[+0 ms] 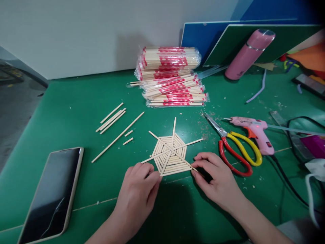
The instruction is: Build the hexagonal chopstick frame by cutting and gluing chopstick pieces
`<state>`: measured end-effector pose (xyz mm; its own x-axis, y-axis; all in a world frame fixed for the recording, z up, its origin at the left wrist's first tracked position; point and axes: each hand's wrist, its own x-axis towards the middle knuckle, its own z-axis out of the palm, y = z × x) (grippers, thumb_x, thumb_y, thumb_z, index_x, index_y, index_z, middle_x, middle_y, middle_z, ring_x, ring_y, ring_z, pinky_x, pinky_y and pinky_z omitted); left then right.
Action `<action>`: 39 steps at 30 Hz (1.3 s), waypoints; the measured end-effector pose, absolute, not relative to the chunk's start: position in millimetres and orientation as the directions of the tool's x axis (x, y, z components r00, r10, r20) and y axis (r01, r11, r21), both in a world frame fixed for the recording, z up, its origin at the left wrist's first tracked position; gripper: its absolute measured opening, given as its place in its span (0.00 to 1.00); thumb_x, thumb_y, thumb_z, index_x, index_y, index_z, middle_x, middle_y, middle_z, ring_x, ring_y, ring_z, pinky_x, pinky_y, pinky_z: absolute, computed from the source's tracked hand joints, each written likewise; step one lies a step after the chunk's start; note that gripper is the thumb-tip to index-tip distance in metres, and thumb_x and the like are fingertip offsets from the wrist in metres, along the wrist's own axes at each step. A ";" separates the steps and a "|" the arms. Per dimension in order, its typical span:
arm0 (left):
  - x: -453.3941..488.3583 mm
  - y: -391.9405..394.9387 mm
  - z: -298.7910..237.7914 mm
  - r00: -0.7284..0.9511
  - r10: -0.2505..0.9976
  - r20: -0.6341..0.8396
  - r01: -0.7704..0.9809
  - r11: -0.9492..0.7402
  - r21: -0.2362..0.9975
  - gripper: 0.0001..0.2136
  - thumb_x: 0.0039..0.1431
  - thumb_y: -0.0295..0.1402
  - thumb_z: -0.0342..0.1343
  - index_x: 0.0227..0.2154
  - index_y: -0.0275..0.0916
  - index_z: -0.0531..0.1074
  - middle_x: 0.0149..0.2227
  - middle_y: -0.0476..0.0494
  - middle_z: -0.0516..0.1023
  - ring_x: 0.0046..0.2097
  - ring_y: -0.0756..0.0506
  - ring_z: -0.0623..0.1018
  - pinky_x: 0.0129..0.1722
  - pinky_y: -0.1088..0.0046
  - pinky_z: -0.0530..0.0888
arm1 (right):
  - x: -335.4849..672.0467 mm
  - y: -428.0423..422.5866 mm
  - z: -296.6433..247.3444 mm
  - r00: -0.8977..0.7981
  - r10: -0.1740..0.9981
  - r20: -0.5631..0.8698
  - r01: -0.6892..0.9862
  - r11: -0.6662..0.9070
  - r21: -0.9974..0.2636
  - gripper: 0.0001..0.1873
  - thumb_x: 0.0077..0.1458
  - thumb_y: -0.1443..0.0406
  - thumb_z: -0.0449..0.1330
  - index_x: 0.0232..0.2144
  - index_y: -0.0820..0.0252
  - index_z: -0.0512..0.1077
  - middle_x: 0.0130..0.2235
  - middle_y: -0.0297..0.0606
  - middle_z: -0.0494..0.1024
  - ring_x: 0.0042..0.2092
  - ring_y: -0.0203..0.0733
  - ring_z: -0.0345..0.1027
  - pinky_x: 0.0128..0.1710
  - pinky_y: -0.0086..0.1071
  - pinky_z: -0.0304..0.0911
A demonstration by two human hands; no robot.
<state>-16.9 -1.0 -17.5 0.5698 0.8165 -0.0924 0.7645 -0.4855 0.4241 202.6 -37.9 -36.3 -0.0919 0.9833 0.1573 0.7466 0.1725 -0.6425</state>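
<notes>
A flat hexagonal web of thin wooden sticks point(169, 151) lies on the green table point(76, 108), with several long spokes crossing its middle. My left hand point(138, 193) rests at its lower left edge, fingertips pinched on the end of one spoke. My right hand point(215, 178) sits at its lower right corner, fingers curled and pinching the tip of another spoke. Both hands touch the web, which stays flat on the table.
Loose cut sticks point(113, 123) lie left of the web, a phone point(52, 195) at the near left. Wrapped chopstick packs point(171, 78) stand behind. Scissors point(237, 145), a pink glue gun point(254, 130), cables and a pink bottle point(248, 52) fill the right.
</notes>
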 end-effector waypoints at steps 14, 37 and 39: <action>-42.9 -11.6 10.4 0.593 0.805 -0.025 0.679 -0.484 0.552 0.07 0.56 0.30 0.45 0.29 0.39 0.68 0.32 0.45 0.69 0.33 0.48 0.68 0.32 0.73 0.64 | 214.9 -43.5 -26.1 0.135 0.941 0.311 0.671 0.144 -0.728 0.15 0.49 0.66 0.55 0.42 0.58 0.63 0.40 0.39 0.67 0.34 0.37 0.64 0.36 0.33 0.63; 19.4 5.4 -2.5 0.249 0.881 -0.402 -0.569 0.469 0.675 0.05 0.51 0.30 0.54 0.24 0.34 0.66 0.19 0.53 0.65 0.19 0.58 0.60 0.20 0.81 0.56 | 304.2 -32.8 -30.0 0.348 0.934 0.081 0.912 -0.317 -0.260 0.15 0.50 0.57 0.46 0.33 0.59 0.66 0.35 0.47 0.72 0.33 0.51 0.68 0.26 0.39 0.61; 18.1 5.3 -4.9 0.255 0.880 -0.401 -0.576 0.471 0.667 0.05 0.51 0.30 0.54 0.25 0.34 0.66 0.19 0.53 0.65 0.18 0.58 0.58 0.19 0.80 0.55 | 299.5 -40.7 -22.8 0.378 0.923 0.071 0.867 -0.326 -0.376 0.18 0.50 0.55 0.46 0.36 0.59 0.65 0.37 0.45 0.73 0.36 0.50 0.68 0.31 0.39 0.64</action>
